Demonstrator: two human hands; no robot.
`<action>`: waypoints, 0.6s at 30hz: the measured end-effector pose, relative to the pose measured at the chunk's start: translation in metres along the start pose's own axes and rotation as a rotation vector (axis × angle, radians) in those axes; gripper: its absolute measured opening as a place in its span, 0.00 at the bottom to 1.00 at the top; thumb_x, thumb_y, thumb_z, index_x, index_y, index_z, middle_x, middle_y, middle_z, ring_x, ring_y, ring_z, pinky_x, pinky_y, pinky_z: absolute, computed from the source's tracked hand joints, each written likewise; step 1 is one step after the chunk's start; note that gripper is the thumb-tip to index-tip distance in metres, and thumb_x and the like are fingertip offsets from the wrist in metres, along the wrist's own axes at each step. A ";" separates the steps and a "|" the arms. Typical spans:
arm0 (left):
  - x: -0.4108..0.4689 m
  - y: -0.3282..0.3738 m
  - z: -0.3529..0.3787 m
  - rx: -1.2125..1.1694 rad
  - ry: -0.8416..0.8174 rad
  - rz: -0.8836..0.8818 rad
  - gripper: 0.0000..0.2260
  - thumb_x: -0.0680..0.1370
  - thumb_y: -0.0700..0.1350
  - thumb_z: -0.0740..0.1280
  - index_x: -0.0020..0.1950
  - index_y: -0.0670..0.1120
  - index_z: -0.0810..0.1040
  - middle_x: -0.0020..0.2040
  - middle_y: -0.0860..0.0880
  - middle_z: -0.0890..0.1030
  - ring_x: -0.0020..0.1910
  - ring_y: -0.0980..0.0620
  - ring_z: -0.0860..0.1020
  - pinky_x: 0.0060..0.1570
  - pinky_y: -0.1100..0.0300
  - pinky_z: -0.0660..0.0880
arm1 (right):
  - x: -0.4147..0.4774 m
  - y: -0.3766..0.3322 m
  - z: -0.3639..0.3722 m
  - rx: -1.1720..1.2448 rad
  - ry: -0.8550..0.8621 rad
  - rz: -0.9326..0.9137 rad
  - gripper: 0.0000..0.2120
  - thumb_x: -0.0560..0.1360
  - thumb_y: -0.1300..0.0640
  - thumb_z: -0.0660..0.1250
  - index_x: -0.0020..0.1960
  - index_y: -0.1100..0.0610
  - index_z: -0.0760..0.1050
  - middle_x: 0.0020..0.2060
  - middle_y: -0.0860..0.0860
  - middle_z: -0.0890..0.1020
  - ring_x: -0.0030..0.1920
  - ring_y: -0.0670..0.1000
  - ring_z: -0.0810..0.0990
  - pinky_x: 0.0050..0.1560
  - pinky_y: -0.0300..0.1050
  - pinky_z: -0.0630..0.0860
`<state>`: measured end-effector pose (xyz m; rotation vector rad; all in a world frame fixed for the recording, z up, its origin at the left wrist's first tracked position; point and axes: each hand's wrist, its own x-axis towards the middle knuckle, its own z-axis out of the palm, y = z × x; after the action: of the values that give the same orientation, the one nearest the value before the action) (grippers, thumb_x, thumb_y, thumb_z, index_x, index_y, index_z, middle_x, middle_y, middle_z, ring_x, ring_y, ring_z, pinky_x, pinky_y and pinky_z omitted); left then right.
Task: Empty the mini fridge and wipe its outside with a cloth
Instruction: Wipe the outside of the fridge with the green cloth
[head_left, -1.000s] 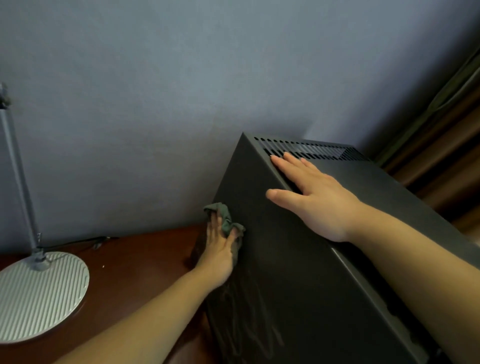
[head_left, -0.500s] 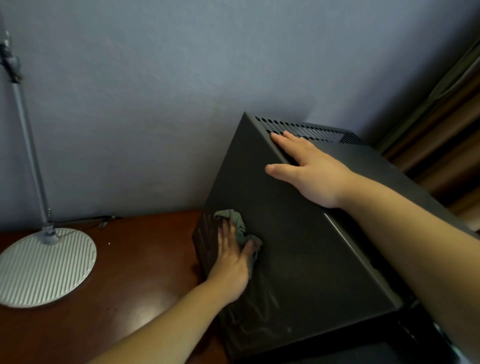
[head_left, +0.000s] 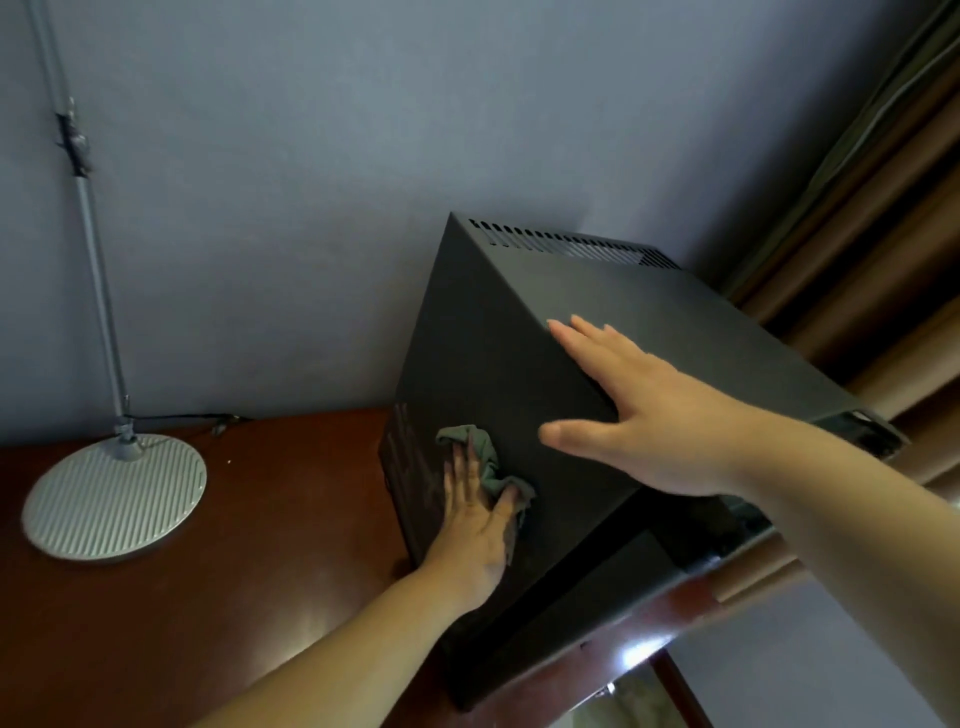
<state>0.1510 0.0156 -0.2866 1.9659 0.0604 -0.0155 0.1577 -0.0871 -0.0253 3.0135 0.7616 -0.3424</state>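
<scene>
Right hand (head_left: 654, 415) slid back on fridge (head_left: 675, 306), lamp (head_left: 114, 499) alongside.

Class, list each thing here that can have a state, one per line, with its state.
mini fridge, upright on the desk, side streaked.
cloth, bunched, pressed on the fridge's side.
left hand, flat, pressing the cloth.
right hand, flat, resting on the fridge's top edge.
lamp, standing; lit or not cannot be told.

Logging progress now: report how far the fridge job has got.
Done: streaks low on the left side of the mini fridge. In hand: left hand presses the cloth there; right hand braces the top edge. Left: top looks unwiped; inside hidden, emptying unconfirmed.
</scene>
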 end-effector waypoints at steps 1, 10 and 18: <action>-0.006 0.002 0.003 0.005 0.008 0.027 0.31 0.82 0.55 0.45 0.82 0.45 0.46 0.82 0.45 0.37 0.80 0.46 0.36 0.77 0.53 0.39 | -0.011 0.004 0.003 -0.013 -0.005 -0.007 0.44 0.74 0.30 0.62 0.79 0.34 0.37 0.80 0.37 0.39 0.79 0.42 0.37 0.80 0.52 0.43; -0.058 0.024 0.040 -0.006 0.040 0.084 0.31 0.85 0.57 0.50 0.80 0.52 0.34 0.77 0.56 0.28 0.75 0.58 0.27 0.75 0.61 0.32 | -0.036 0.017 0.025 -0.017 0.132 -0.069 0.40 0.76 0.31 0.57 0.81 0.38 0.41 0.81 0.40 0.43 0.80 0.44 0.40 0.80 0.53 0.44; -0.064 0.023 0.040 0.181 0.023 0.090 0.28 0.86 0.44 0.53 0.81 0.45 0.41 0.79 0.45 0.31 0.79 0.45 0.30 0.77 0.55 0.35 | -0.041 0.018 0.027 -0.004 0.145 -0.091 0.38 0.77 0.33 0.57 0.81 0.39 0.44 0.81 0.41 0.45 0.81 0.45 0.41 0.80 0.55 0.45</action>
<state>0.0893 -0.0327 -0.2786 2.1477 -0.0149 0.0630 0.1255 -0.1236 -0.0441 3.0321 0.9106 -0.1243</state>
